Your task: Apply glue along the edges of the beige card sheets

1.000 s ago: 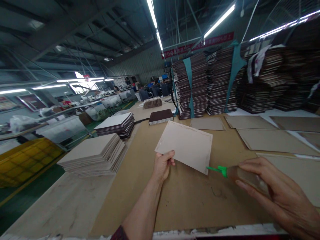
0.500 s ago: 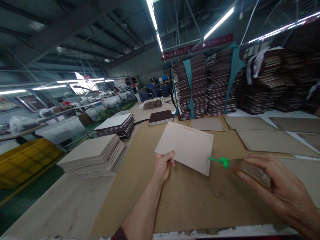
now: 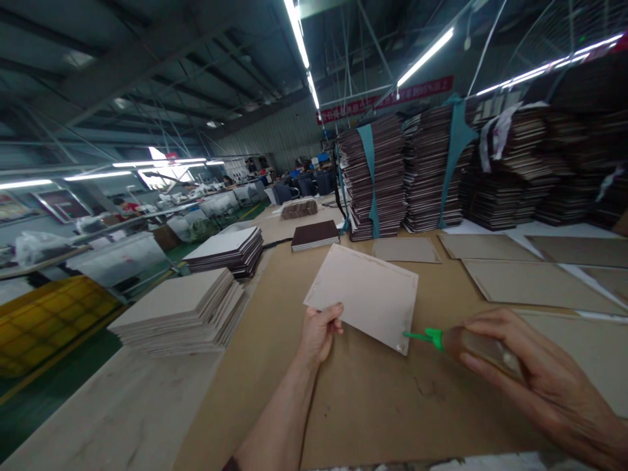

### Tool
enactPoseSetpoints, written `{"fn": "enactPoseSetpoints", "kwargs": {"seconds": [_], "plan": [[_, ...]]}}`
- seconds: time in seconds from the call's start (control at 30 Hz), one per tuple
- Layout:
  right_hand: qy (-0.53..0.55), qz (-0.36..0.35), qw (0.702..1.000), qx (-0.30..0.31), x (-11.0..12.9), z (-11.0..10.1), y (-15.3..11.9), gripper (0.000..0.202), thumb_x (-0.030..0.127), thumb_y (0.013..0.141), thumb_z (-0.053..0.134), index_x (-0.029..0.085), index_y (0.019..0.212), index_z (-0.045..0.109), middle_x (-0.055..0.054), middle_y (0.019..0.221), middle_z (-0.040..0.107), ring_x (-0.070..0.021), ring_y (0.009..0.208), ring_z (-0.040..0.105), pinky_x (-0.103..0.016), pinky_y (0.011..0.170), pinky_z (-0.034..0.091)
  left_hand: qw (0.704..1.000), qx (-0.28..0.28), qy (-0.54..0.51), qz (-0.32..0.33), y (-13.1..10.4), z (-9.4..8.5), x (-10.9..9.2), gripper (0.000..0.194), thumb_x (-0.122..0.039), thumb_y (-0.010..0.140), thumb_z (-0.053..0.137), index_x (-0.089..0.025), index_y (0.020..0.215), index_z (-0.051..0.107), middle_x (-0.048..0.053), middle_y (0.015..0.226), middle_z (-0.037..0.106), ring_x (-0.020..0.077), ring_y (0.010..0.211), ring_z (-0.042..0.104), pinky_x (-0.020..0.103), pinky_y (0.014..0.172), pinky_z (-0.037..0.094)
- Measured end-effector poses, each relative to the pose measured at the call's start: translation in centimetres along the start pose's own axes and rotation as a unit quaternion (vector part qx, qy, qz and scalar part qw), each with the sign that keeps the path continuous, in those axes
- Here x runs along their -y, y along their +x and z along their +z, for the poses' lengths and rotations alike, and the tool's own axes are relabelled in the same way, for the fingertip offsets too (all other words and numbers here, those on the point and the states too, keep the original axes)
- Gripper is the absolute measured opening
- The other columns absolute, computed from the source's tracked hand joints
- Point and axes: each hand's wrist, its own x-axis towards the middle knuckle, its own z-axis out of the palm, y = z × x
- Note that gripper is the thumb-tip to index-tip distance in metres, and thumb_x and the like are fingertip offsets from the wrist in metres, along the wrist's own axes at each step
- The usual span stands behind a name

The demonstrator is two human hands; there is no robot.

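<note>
My left hand (image 3: 320,333) grips the lower left edge of a pale cardboard panel (image 3: 366,291), thumb on top, holding it tilted above the table. Shiny smears, like glue, run along the panel's edges. In my right hand (image 3: 534,373) is a glue bottle (image 3: 483,353) with brownish contents and a thin green nozzle (image 3: 424,336). The nozzle's tip is at the panel's right edge, close to the lower right corner; whether it touches I cannot tell.
At left stand a stack of beige boards (image 3: 179,304) and a stack of white-topped dark boards (image 3: 226,248). A dark brown pile (image 3: 315,234) lies behind the panel. Flat boards (image 3: 534,282) spread out at right. Tall strapped stacks (image 3: 377,176) rise at the back.
The glue bottle in my right hand has moved down along the panel's right edge toward the lower corner. My left hand keeps the panel in nearly the same place.
</note>
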Motion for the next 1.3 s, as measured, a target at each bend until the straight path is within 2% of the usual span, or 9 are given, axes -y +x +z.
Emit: {"fn": "enactPoseSetpoints", "kwargs": {"seconds": [0.17, 0.3, 0.43, 0.57, 0.67, 0.8, 1.03, 1.13, 1.3], "plan": [[-0.016, 0.012, 0.999, -0.036, 0.3, 0.1, -0.3, 0.027, 0.051, 0.116, 0.057, 0.026, 0.123, 0.065, -0.007, 0.113, 0.071, -0.0265, 0.100, 0.073, -0.037, 0.083, 0.061, 1.000, -0.001, -0.001, 0.004, 0.0, 0.0, 0.0, 0.047, -0.028, 0.044, 0.100, -0.015, 0.080, 0.072, -0.005, 0.061, 0.068, 0.0053, 0.039, 0.048, 0.018, 0.034, 0.042], [0.016, -0.006, 1.000, 0.005, 1.0, 0.2, -0.4, 0.027, 0.052, 0.117, 0.058, 0.027, 0.124, 0.066, -0.005, 0.112, 0.072, -0.0219, 0.098, 0.075, -0.030, 0.078, 0.062, 1.000, -0.005, -0.001, 0.002, 0.0, 0.0, 0.0, 0.048, -0.030, 0.043, 0.102, -0.015, 0.078, 0.072, -0.005, 0.062, 0.068, 0.0053, 0.040, 0.048, 0.018, 0.034, 0.043], [0.018, 0.011, 0.999, -0.027, 1.5, 0.1, -0.7, 0.026, 0.049, 0.115, 0.061, 0.026, 0.123, 0.067, -0.006, 0.113, 0.072, -0.0221, 0.097, 0.074, -0.030, 0.081, 0.062, 1.000, -0.005, -0.002, 0.003, 0.0, -0.1, 0.0, 0.049, -0.030, 0.043, 0.102, -0.015, 0.080, 0.073, -0.006, 0.062, 0.068, 0.0051, 0.040, 0.049, 0.018, 0.035, 0.044], [0.045, 0.022, 0.999, 0.000, 1.6, 0.1, -0.9, 0.023, 0.047, 0.114, 0.062, 0.027, 0.123, 0.069, -0.006, 0.113, 0.073, -0.0245, 0.098, 0.075, -0.032, 0.079, 0.063, 1.000, -0.003, -0.002, 0.005, 0.0, -0.1, -0.1, 0.049, -0.030, 0.044, 0.102, -0.015, 0.080, 0.073, -0.006, 0.062, 0.068, 0.0052, 0.040, 0.049, 0.018, 0.035, 0.045], [0.034, 0.039, 0.998, -0.028, 1.5, 0.2, -1.0, 0.023, 0.047, 0.112, 0.063, 0.027, 0.122, 0.069, -0.007, 0.112, 0.073, -0.0263, 0.096, 0.075, -0.034, 0.079, 0.064, 1.000, -0.001, -0.004, 0.004, 0.0, -0.1, -0.1, 0.049, -0.031, 0.044, 0.103, -0.015, 0.078, 0.071, -0.006, 0.063, 0.068, 0.0050, 0.041, 0.050, 0.017, 0.036, 0.045], [0.043, 0.032, 0.999, -0.006, 1.4, 0.3, -1.1, 0.024, 0.046, 0.112, 0.064, 0.026, 0.124, 0.069, -0.008, 0.115, 0.073, -0.0267, 0.100, 0.075, -0.034, 0.080, 0.064, 1.000, -0.003, 0.001, 0.000, 0.0, -0.1, 0.0, 0.050, -0.032, 0.044, 0.104, -0.016, 0.078, 0.071, -0.006, 0.062, 0.068, 0.0052, 0.041, 0.049, 0.017, 0.036, 0.045], [0.046, 0.058, 0.997, -0.026, 1.9, 0.3, -1.0, 0.019, 0.044, 0.108, 0.066, 0.028, 0.117, 0.071, -0.005, 0.110, 0.074, -0.0246, 0.093, 0.077, -0.030, 0.076, 0.065, 1.000, -0.004, 0.005, 0.000, 0.1, -0.2, 0.1, 0.051, -0.032, 0.044, 0.105, -0.015, 0.078, 0.071, -0.005, 0.061, 0.067, 0.0055, 0.041, 0.050, 0.017, 0.037, 0.045], [0.059, 0.109, 0.991, -0.043, 1.9, 0.9, -2.5, 0.021, 0.045, 0.107, 0.069, 0.027, 0.118, 0.071, -0.004, 0.112, 0.075, -0.0230, 0.094, 0.079, -0.025, 0.078, 0.066, 0.999, -0.032, -0.007, 0.006, 0.4, -0.5, 0.1, 0.051, -0.029, 0.044, 0.105, -0.015, 0.080, 0.071, -0.006, 0.061, 0.067, 0.0063, 0.042, 0.052, 0.017, 0.037, 0.046], [0.088, 0.200, 0.971, -0.100, 2.5, 3.7, -7.8, 0.021, 0.045, 0.108, 0.067, 0.028, 0.120, 0.072, -0.005, 0.117, 0.075, -0.0249, 0.104, 0.078, -0.024, 0.083, 0.067, 0.988, -0.141, -0.058, 0.025, 1.2, -1.2, 0.0, 0.036, -0.015, 0.058, 0.098, -0.017, 0.077, 0.068, -0.007, 0.060, 0.066, 0.0064, 0.043, 0.057, 0.014, 0.043, 0.052]]}}
